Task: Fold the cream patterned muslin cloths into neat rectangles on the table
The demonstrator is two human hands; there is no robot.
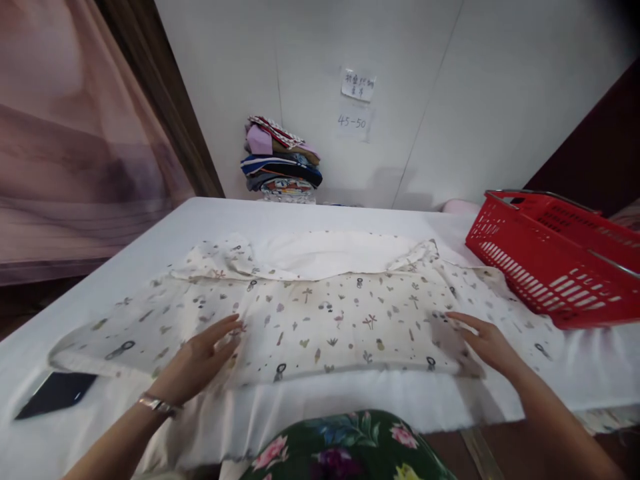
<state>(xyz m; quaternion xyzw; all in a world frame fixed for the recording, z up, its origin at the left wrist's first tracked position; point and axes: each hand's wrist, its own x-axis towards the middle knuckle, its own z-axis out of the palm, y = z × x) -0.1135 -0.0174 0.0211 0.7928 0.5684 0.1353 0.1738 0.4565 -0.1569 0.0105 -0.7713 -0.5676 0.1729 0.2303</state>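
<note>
Both my left hand [203, 360] and right hand [487, 341] rest, fingers open, on the palm-tree-print cloth [310, 327]. Wide spacing presumably keeps it flat.

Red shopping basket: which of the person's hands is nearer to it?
Right. The right hand is at the right part of the printed garment, toward the red shopping basket; the left hand is at the garment's left part, farther away.

Single head-worn view, set above and behind left hand [203, 357] and right hand [487, 343], facing forward and down, near range at the hands, white table [200, 220] around them, wall [320, 60] beyond.
</note>
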